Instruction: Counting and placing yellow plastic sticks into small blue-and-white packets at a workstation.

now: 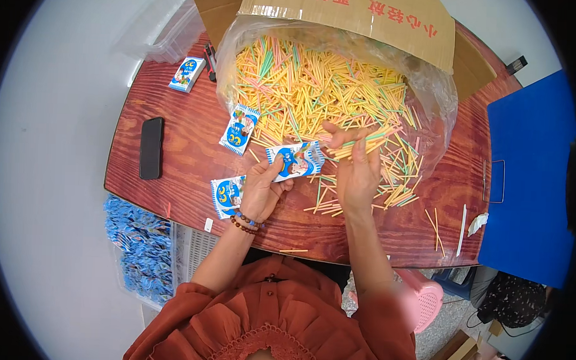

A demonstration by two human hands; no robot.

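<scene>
Already we have a small blue-and-white packet (295, 160) pinched in our left hand (259, 192), its fingers closed on the packet's near end, held just above the reddish wooden worktop (174, 176). Our right hand (357, 173) reaches forward into the heap of thin coloured sticks (316, 86) that spills from a clear plastic bag inside a tilted cardboard box (370, 18); its fingers are gathered round a small bunch of sticks at the heap's near edge. As far as we can judge, the work is far from over: the heap looks nearly full, three more packets (239, 129) lie loose on the worktop, and a bin of blue packets (139, 251) sits below the left edge. Both forearms come up from the lower edge, wrists near each other, and a black phone (151, 147) lies well to the left.
</scene>
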